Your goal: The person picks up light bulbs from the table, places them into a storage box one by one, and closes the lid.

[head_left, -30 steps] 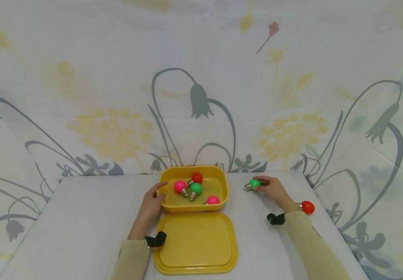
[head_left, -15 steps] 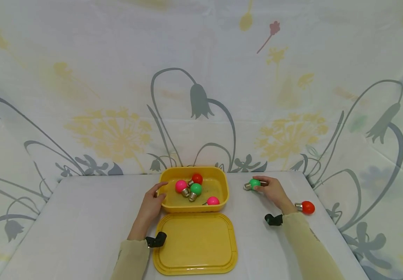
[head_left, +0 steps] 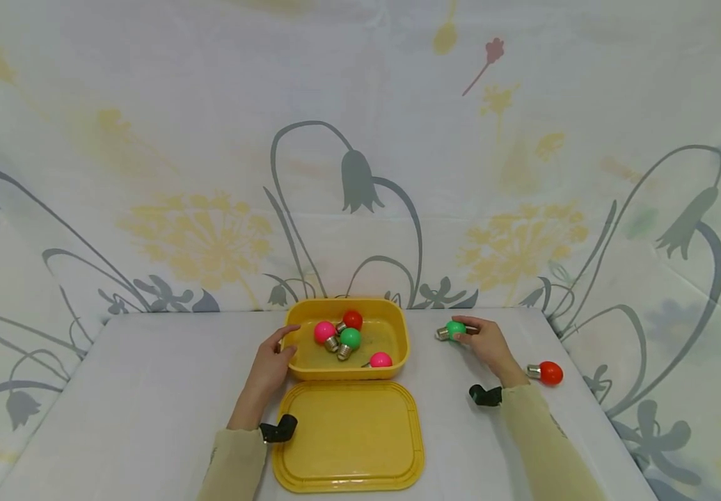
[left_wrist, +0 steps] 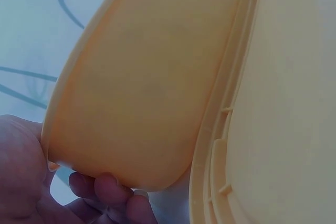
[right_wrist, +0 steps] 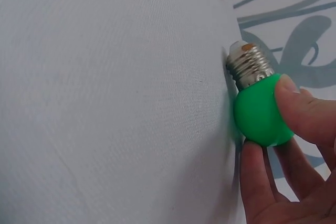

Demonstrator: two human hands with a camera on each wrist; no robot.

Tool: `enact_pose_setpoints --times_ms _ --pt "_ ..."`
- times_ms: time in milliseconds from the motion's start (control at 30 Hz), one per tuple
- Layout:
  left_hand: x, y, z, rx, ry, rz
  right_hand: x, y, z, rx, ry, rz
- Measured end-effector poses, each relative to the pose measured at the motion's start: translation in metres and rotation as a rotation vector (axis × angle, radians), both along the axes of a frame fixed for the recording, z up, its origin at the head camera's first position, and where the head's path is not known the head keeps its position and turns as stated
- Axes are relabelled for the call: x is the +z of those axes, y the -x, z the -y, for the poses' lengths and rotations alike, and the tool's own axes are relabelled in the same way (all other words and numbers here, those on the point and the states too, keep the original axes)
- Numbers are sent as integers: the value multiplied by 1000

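My right hand pinches a green light bulb by its globe, thumb on one side and fingers on the other. The bulb lies low at the tabletop, right of the box, its metal screw base pointing left in the head view. At the left end of a yellow plastic box, my left hand grips the wall, with fingers curled against it in the left wrist view. Inside the box are two pink bulbs, a red bulb and another green bulb.
A yellow lid lies flat in front of the box, right up against it. Another red bulb rests on the white tablecloth, beyond the right wrist. A flower-printed cloth rises behind the table.
The right wrist and forearm have shifted slightly left, while the right hand keeps its pinch on the green bulb. The left hand and the box stay put.
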State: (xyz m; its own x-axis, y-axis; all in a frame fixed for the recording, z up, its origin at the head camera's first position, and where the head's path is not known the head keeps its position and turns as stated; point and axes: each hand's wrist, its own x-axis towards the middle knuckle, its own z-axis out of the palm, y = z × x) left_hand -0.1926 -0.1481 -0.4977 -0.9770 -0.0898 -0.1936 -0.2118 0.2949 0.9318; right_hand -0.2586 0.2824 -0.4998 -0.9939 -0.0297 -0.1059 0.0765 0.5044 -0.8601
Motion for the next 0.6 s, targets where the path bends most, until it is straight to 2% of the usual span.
enact_pose_setpoints --times_ms 600 --pt "3 -1 -1 1 23 5 1 1 3 -19 -27 23"
